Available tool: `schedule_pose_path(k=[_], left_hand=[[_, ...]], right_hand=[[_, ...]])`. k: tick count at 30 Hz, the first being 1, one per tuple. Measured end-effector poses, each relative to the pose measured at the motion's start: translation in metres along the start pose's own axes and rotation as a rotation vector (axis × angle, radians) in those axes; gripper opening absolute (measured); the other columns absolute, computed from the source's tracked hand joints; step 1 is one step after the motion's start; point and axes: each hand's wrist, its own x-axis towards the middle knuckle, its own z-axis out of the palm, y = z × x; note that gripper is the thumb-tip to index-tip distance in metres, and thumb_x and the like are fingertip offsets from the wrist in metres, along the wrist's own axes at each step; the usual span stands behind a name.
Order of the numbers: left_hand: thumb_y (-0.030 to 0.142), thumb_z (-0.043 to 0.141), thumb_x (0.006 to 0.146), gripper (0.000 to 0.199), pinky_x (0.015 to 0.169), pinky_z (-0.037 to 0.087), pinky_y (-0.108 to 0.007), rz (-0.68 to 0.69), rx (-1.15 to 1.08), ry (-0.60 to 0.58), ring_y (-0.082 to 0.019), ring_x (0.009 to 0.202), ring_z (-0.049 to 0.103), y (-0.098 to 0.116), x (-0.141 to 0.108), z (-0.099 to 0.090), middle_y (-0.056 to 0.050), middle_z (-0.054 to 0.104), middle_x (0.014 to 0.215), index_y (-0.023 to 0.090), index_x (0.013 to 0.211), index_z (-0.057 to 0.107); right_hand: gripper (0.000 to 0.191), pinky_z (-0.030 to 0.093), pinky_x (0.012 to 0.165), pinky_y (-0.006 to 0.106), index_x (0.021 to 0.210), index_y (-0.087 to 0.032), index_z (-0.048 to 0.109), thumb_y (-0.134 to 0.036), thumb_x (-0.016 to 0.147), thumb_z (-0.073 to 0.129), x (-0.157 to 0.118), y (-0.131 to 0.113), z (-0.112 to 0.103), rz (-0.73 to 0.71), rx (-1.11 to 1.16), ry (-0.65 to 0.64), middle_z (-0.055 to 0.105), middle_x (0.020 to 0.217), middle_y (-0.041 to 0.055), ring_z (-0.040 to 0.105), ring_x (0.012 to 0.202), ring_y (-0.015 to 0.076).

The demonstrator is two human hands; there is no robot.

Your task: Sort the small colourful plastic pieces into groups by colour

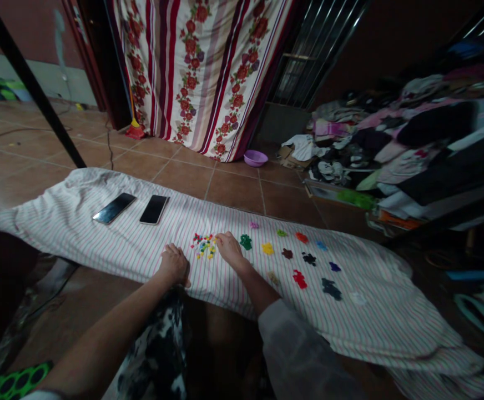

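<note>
A mixed pile of small coloured pieces, in red, yellow, green, blue and white, lies on a striped cloth. My right hand is at the pile's right side, thumb and fingertips pinched together; anything between them is too small to make out. My left hand rests on the cloth near its front edge, left of the pile, fingers lying flat and holding nothing. Right of my right hand lie single-colour heaps, among them a green heap, a yellow heap, a brown heap and a red heap.
Two phones, a dark one and a light-edged one, lie on the cloth's left part. Beyond are a tiled floor, a purple basin and a flowered curtain. Piled clothes stand at the right.
</note>
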Motion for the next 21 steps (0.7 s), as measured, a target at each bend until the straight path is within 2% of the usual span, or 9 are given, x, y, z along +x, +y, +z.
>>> schedule_pose_path(k=[6, 11, 14, 21], left_hand=[[0.058, 0.077, 0.054, 0.113, 0.091, 0.041, -0.055, -0.001, 0.012, -0.004, -0.055, 0.129, 0.034, -0.001, 0.002, 0.002, -0.046, 0.032, 0.137, -0.011, 0.135, 0.038], [0.061, 0.077, 0.054, 0.111, 0.091, 0.040, -0.056, 0.012, 0.006, -0.001, -0.056, 0.129, 0.033, -0.001, 0.002, 0.002, -0.045, 0.035, 0.137, -0.008, 0.134, 0.043], [0.060, 0.076, 0.055, 0.113, 0.091, 0.041, -0.056, 0.019, 0.009, -0.006, -0.056, 0.129, 0.034, -0.001, 0.001, 0.001, -0.046, 0.034, 0.136, -0.011, 0.134, 0.040], [0.061, 0.076, 0.054, 0.118, 0.091, 0.042, -0.054, 0.001, 0.025, -0.003, -0.056, 0.129, 0.033, 0.000, 0.000, 0.000, -0.046, 0.031, 0.138, -0.012, 0.137, 0.035]], right_hand=[[0.026, 0.043, 0.071, 0.024, 0.105, -0.027, 0.071, -0.028, 0.093, 0.048, 0.009, -0.006, -0.001, -0.029, -0.024, -0.027, 0.060, 0.096, 0.0056, 0.058, 0.082, 0.0147], [0.026, 0.044, 0.074, 0.028, 0.101, -0.025, 0.072, -0.027, 0.092, 0.048, 0.013, -0.016, -0.009, -0.010, -0.059, -0.112, 0.059, 0.102, 0.0084, 0.060, 0.088, 0.0183], [0.026, 0.044, 0.075, 0.029, 0.100, -0.023, 0.072, -0.024, 0.091, 0.048, 0.015, -0.020, -0.009, -0.014, -0.085, -0.143, 0.060, 0.104, 0.0099, 0.061, 0.091, 0.0196], [0.022, 0.043, 0.073, 0.027, 0.096, -0.021, 0.070, -0.020, 0.087, 0.051, 0.016, -0.023, -0.002, 0.028, -0.042, -0.108, 0.062, 0.104, 0.0099, 0.061, 0.089, 0.0185]])
